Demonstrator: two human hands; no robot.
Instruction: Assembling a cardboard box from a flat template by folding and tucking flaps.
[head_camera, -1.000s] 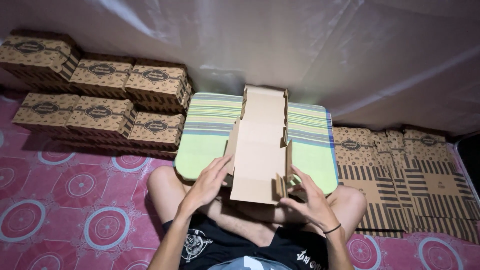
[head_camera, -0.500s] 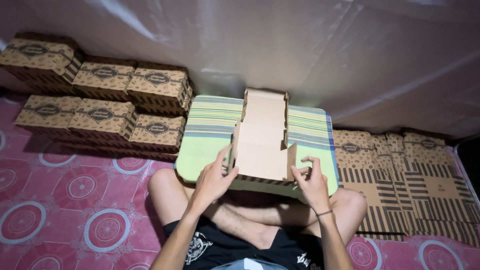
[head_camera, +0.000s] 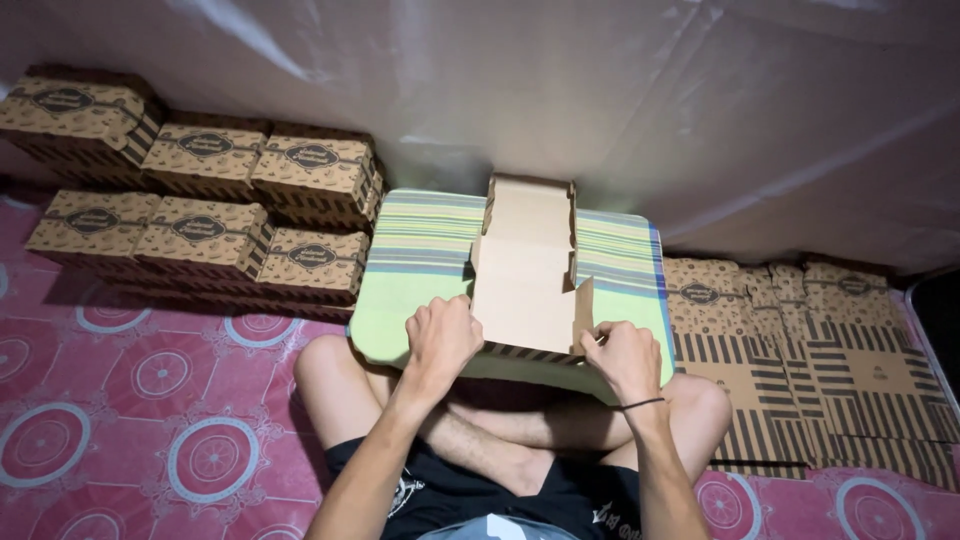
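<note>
On the striped green lap table (head_camera: 420, 260), a half-folded brown cardboard box blank (head_camera: 527, 270) lies lengthwise, its near edge hidden behind both hands. The left hand (head_camera: 440, 338) is curled over the near left corner; the right hand (head_camera: 622, 358) pinches the raised right side flap. Folded printed boxes (head_camera: 205, 190) stack along the left wall; flat striped blanks (head_camera: 800, 350) crowd the right, cut off at the frame's edge.

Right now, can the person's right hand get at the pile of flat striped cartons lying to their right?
Probably yes. The right hand is on the half-folded box, but the flat cartons lie uncovered just beyond the right knee, with nothing between them.
</note>
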